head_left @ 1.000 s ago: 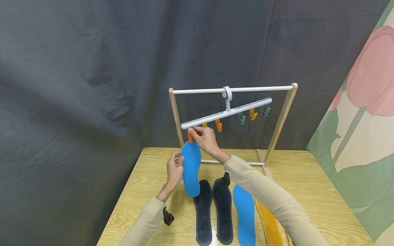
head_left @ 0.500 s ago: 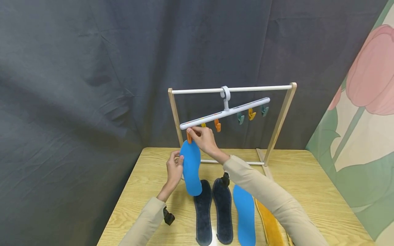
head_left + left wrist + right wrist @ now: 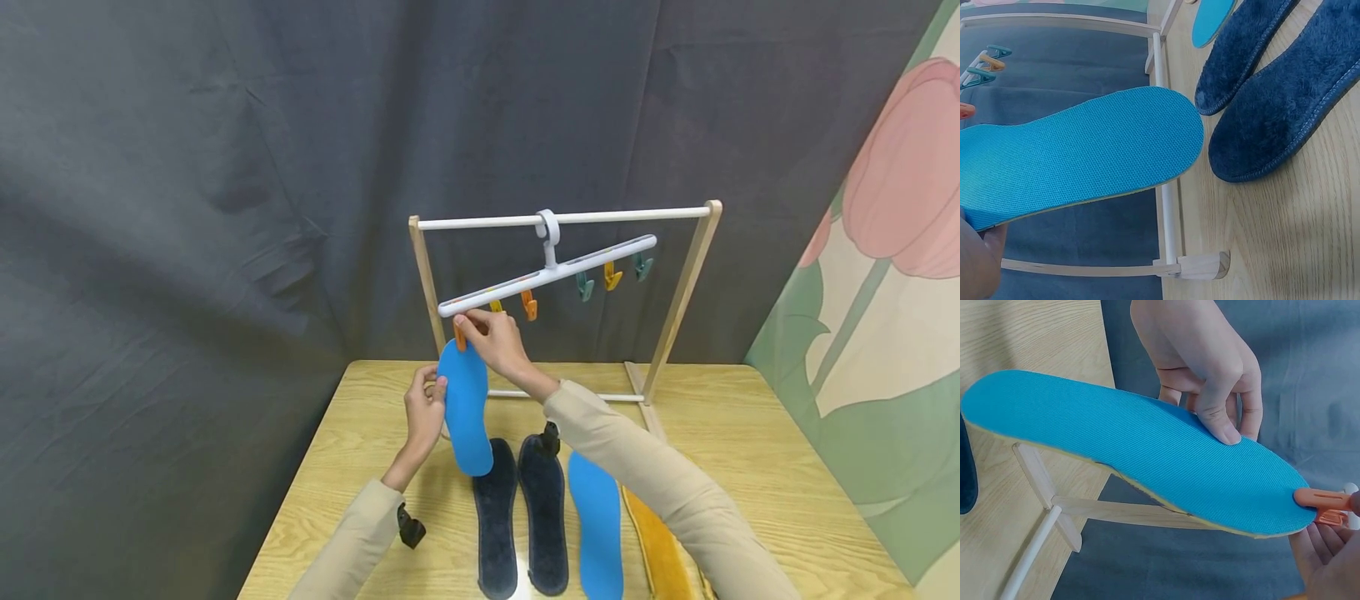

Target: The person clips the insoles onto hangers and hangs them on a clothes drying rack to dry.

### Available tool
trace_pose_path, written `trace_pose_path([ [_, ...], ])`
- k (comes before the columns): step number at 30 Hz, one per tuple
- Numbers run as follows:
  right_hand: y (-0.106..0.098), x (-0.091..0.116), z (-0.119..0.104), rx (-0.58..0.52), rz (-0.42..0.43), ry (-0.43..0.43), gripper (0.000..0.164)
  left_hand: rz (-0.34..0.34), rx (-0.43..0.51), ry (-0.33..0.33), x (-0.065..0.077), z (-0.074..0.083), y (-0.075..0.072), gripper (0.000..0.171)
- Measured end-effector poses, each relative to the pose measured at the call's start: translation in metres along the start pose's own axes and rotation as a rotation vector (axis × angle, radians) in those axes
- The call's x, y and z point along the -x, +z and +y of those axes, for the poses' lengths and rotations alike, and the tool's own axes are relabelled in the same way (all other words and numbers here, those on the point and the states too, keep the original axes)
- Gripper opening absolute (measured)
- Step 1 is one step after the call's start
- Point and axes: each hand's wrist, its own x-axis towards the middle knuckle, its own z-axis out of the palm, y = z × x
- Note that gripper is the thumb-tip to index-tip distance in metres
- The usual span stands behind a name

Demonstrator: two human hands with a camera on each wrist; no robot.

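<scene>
A blue insole (image 3: 467, 408) hangs upright below the low left end of a white clip hanger (image 3: 517, 286). My left hand (image 3: 425, 408) pinches the insole's left edge, thumb on its blue face and fingers behind, as the right wrist view shows. At the insole's top, my right hand (image 3: 501, 343) pinches an orange clip (image 3: 1322, 499) between thumb and fingers. The clip's jaws overlap the insole's upper edge. In the left wrist view the insole's lower end (image 3: 1147, 134) points toward the table.
The hanger hooks over a rack's white rail (image 3: 637, 217), tilted, with several more clips (image 3: 612, 276) along it. Two dark fuzzy insoles (image 3: 495, 525), another blue insole (image 3: 597, 525) and an orange insole (image 3: 660, 542) lie on the wooden table (image 3: 337, 467), the last partly under my right sleeve.
The blue insole's lower end has swung slightly to the right, and its top has shifted a little left with the orange clip. Both hands keep their hold.
</scene>
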Motion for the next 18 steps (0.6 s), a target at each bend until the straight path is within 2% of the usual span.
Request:
trace_pose_path([
  [8, 0.001, 0.001, -0.002, -0.009, -0.007, 0.029, 0.026, -0.005, 0.004, 0.006, 0.001, 0.003, -0.001, 0.021],
  [12, 0.001, 0.000, -0.003, -0.020, -0.009, 0.013, 0.025, -0.011, 0.037, 0.068, 0.003, -0.003, -0.001, 0.025],
  [13, 0.001, 0.001, -0.003, -0.023, -0.010, 0.010, 0.025, -0.016, 0.064, 0.104, 0.001, -0.025, 0.003, 0.027],
  [16, 0.001, 0.001, -0.003, -0.032, -0.011, 0.003, 0.026, -0.011, 0.095, 0.149, 0.001, -0.029, 0.003, 0.028],
  [18, 0.001, 0.001, -0.003, -0.035, -0.009, 0.009, 0.026, -0.005, 0.082, 0.141, 0.000, -0.029, 0.003, 0.029],
])
